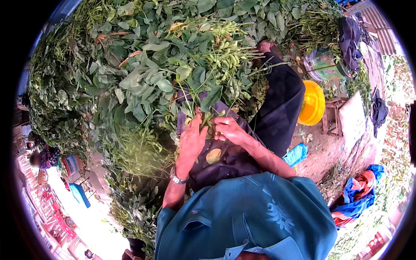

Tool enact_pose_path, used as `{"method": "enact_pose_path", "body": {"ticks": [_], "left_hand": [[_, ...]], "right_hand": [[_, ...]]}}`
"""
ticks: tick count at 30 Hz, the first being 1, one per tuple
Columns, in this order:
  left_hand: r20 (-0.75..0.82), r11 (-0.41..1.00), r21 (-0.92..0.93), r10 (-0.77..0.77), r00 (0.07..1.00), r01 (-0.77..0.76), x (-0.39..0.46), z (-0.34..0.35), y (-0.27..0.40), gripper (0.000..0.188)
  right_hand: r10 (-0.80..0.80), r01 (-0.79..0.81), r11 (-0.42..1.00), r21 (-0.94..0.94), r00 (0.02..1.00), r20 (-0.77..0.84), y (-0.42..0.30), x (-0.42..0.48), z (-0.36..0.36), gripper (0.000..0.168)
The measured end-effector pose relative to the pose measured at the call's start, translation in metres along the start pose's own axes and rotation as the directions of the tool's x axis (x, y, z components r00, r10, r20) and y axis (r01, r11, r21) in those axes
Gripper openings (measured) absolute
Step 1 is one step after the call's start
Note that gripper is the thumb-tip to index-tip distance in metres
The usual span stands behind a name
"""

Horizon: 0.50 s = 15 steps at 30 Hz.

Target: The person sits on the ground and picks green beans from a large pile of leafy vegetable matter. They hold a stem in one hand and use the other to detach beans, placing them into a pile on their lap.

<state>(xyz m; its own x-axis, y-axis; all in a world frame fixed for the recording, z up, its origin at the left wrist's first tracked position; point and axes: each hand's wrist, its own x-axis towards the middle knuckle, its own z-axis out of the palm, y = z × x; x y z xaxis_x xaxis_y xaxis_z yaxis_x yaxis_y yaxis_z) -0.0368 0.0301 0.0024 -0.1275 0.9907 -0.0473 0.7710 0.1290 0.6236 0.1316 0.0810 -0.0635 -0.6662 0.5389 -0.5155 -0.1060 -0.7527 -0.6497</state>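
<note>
Over my lap, my left hand [192,138] is closed around part of a leafy soybean plant [209,100], and a metal-banded watch is on that wrist. My right hand [229,128] pinches green pods or leaves of the same plant, close beside the left fingers. Exactly what lies between the fingertips is partly hidden. A yellowed leaf [213,156] rests on the dark cloth [234,162] across my lap. Beyond my hands, a bunch of stems with plump green pods [227,53] lies on the heap.
A large heap of soybean plants [107,74] fills the front and left. At right are a yellow bucket [312,102], a printed pail [325,65], a wooden stool [333,117] and a blue plastic bag [296,154]. Another person [48,157] is at far left.
</note>
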Motion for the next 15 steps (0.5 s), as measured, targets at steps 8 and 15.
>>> {"method": "enact_pose_path", "body": {"ticks": [8, 15], "left_hand": [[0.136, 0.931, -0.236, -0.251, 0.958, 0.277, 0.013, -0.008, -0.005, 0.045], [0.34, 0.786, -0.45, -0.288, 0.895, 0.423, 0.02, -0.033, -0.009, 0.049]], "right_hand": [[-0.015, 0.015, 1.0, 0.004, 0.999, 0.031, 0.009, 0.001, -0.018, 0.031], [-0.068, 0.053, 0.985, 0.167, 0.994, 0.086, -0.005, 0.0, 0.003, 0.025]]}}
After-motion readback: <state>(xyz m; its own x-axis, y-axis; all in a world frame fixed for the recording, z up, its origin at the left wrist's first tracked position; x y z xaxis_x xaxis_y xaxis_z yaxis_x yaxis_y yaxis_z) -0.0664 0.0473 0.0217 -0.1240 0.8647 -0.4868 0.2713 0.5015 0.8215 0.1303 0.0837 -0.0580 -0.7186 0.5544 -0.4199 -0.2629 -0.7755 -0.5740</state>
